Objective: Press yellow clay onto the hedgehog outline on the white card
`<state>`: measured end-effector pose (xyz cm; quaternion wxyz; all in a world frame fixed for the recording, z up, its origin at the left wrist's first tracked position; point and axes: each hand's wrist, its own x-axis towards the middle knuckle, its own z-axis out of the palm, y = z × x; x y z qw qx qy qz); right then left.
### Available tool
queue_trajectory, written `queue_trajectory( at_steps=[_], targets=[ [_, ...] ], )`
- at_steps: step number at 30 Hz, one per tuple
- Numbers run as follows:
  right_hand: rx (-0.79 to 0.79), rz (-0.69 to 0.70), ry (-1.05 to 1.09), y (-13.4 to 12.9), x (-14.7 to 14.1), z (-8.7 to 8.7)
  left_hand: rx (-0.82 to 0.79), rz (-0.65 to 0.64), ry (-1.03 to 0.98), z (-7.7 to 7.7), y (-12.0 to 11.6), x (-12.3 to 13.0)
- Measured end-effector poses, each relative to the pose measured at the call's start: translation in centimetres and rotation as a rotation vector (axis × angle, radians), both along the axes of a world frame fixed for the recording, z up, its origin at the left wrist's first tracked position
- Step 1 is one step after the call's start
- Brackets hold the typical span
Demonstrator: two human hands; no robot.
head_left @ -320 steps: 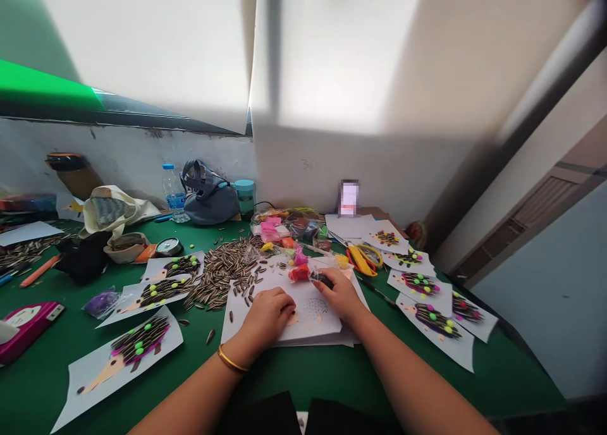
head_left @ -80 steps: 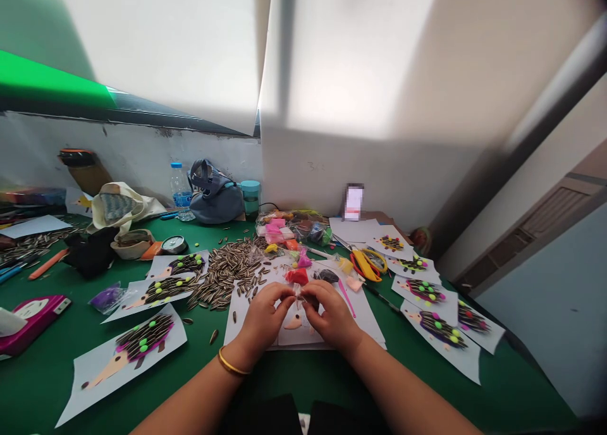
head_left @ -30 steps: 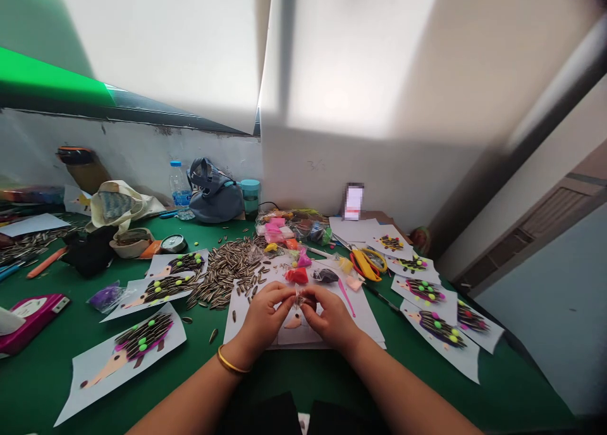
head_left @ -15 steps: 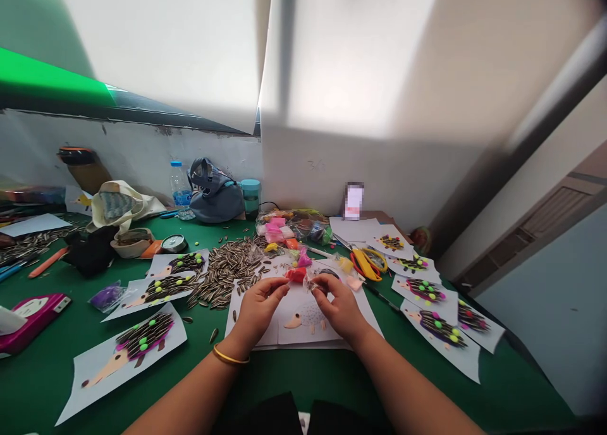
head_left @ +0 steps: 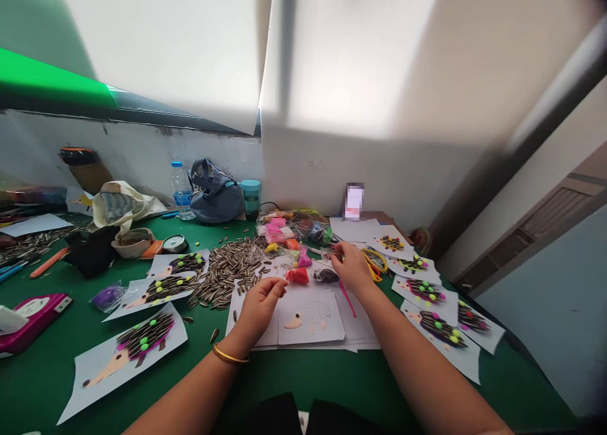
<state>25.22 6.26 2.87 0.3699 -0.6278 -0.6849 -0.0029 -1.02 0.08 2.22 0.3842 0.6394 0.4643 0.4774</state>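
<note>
My left hand (head_left: pixel 260 306) is pinched closed over the left part of the paper stack, beside a red packet of modelling clay (head_left: pixel 297 275); what its fingertips hold is too small to make out. My right hand (head_left: pixel 351 265) is farther back and to the right, its fingers closed at a clear plastic wrapper (head_left: pixel 326 253). Between the forearms lies a white card (head_left: pixel 310 327) with a hedgehog drawing, its face and feet in peach clay. A dark clay packet (head_left: pixel 325 275) and a pink stick (head_left: pixel 348 301) lie just behind and beside the card.
Sunflower seeds (head_left: pixel 226 270) are heaped left of the paper. Finished hedgehog cards lie on the left (head_left: pixel 128 359) and right (head_left: pixel 439 327). Colourful clay packets (head_left: pixel 279 229), yellow-handled scissors (head_left: pixel 374 265), a blue bag (head_left: pixel 214 198) and a water bottle (head_left: pixel 181 191) stand or lie behind.
My right hand has moved back and right, away from my left hand, taking the clear wrapper from above the card. More of the card, the dark packet and the pink stick now show.
</note>
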Motion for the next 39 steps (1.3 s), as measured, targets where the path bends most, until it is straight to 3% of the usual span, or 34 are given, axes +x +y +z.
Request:
queue_trajectory(
  at_steps=[7,13,19,22,30,34,39],
  targets=[
    [-0.035,0.051,-0.054,1.1,-0.1,-0.7,0.038,-0.053,0.155,-0.3,0.2,-0.6],
    [0.201,0.113,0.064,-3.0,0.5,-1.1,0.158,-0.124,0.350,-0.5,0.1,-0.7],
    [0.105,0.508,-0.018,-8.5,-2.5,-1.0,0.187,-0.159,0.432,-1.2,0.1,-0.6],
    [0.066,0.592,-0.118,-9.5,-4.2,-1.1,0.203,-0.167,0.505,-1.2,0.0,-0.7],
    [-0.012,0.621,-0.219,-9.9,-5.3,-1.3,0.191,-0.159,0.603,-0.7,0.0,-0.7],
    [0.020,0.606,-0.172,-9.7,-5.0,-1.3,0.179,-0.119,0.625,-0.5,0.0,-0.8],
    [0.042,0.556,-0.077,-9.3,-3.8,-1.5,0.163,-0.174,0.594,-0.4,-0.3,-1.1]
  ],
)
